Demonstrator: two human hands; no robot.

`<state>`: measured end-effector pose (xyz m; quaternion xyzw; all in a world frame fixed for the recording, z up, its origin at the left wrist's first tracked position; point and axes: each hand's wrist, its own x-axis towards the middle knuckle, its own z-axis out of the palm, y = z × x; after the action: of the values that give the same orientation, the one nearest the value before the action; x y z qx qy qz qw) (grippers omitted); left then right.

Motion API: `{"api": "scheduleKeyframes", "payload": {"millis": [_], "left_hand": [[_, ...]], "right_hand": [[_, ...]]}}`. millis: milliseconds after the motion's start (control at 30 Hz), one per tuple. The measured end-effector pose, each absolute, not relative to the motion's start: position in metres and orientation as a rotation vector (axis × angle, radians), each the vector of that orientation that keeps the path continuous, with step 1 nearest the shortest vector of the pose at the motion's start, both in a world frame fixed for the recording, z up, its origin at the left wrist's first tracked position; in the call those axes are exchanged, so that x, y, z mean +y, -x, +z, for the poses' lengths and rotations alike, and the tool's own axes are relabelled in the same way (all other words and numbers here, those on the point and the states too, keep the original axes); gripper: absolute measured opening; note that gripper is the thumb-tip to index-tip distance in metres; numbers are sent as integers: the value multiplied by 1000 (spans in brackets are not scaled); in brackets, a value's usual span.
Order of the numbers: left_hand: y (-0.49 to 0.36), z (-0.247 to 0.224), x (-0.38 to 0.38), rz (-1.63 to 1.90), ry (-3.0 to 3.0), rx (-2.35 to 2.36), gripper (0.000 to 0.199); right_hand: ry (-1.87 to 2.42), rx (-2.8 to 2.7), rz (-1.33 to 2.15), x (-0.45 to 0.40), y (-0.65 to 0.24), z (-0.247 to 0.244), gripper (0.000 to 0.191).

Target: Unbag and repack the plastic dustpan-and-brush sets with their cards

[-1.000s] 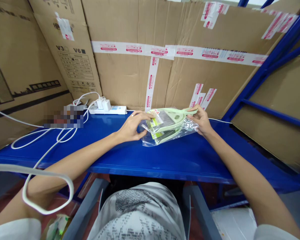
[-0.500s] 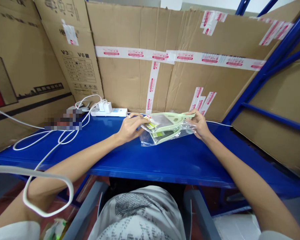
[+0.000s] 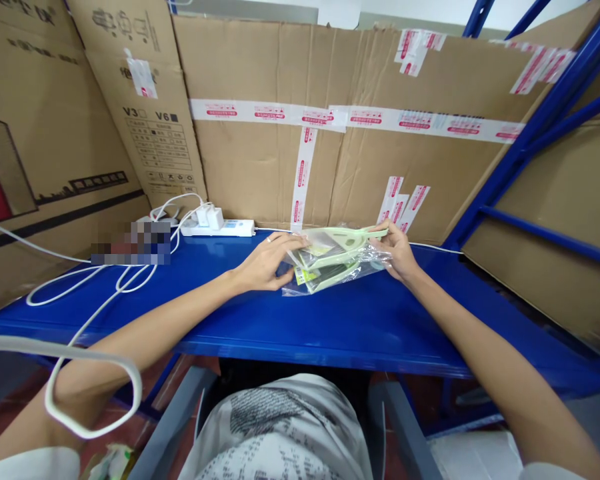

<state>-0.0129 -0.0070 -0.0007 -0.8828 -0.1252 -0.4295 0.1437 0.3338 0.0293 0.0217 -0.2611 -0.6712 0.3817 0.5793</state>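
nearest is the seated person's grey-and-white shirt, between the chair's armrests, with a white cable looping off to the left. past those, over the blue table, both hands are at a pale green set in a clear bag, one piece above the other; whether it touches the table i can't tell. the right hand is closed around the handle end. the left hand has its fingers laid over the opposite end, thumb parted below, and i can't tell if it grips. further back, to the left, sits a white power strip with plugs in it, and behind stands a cardboard panel crossed by red-printed tape, a blue metal frame to its right.
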Motion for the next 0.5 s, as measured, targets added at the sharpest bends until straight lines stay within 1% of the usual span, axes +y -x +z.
{"api": "scheduleKeyframes", "payload": {"millis": [200,500], "left_hand": [[21,-1,3,-1258,2374,-274,41],[32,2,12,-1334,2305,-446,25]], "right_hand": [[585,-1549,899,34,-341,24,40],[638,-1535,846,36,-343,24,42]]}}
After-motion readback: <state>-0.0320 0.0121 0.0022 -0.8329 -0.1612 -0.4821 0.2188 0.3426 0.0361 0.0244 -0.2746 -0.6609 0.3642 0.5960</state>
